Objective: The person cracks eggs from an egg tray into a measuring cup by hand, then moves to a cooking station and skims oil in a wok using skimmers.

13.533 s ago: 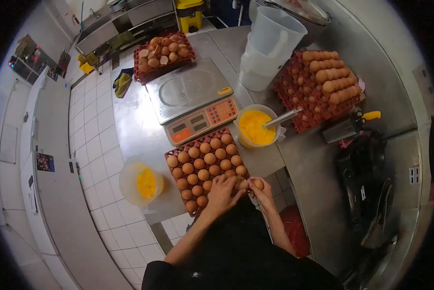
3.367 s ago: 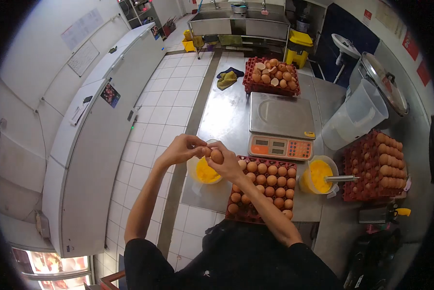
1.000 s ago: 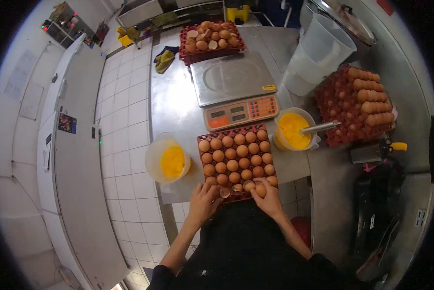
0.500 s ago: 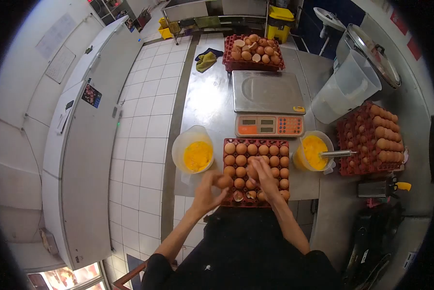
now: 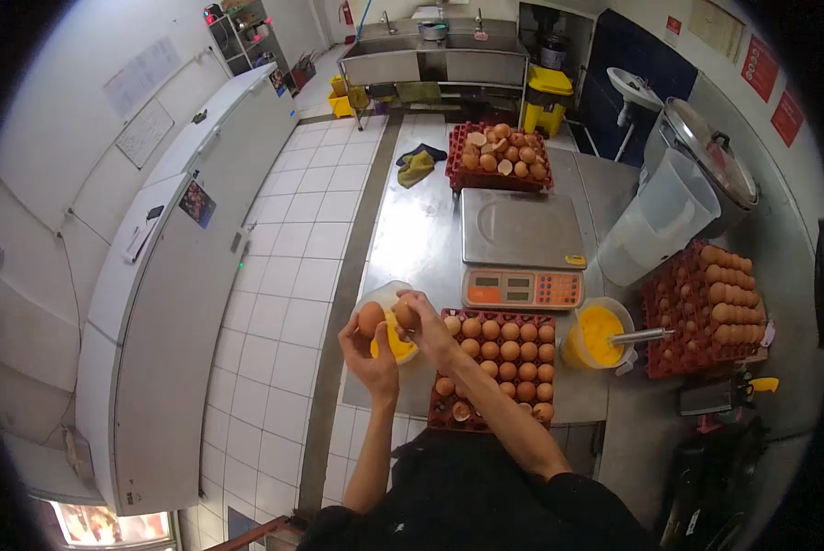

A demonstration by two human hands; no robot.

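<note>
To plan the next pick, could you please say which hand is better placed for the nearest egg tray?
Probably the right hand, nearer that egg tray with its forearm above it, though it must first release its egg.

Single head-worn view, directed forward and downward from above the black-clothed torso, stainless-steel worktable [image 5: 412,220] framed close below, steel double-basin sink [image 5: 435,62] farther off.

No txt or nos. can be read; red signs [image 5: 760,69], upper R of frame, are seen too small.
</note>
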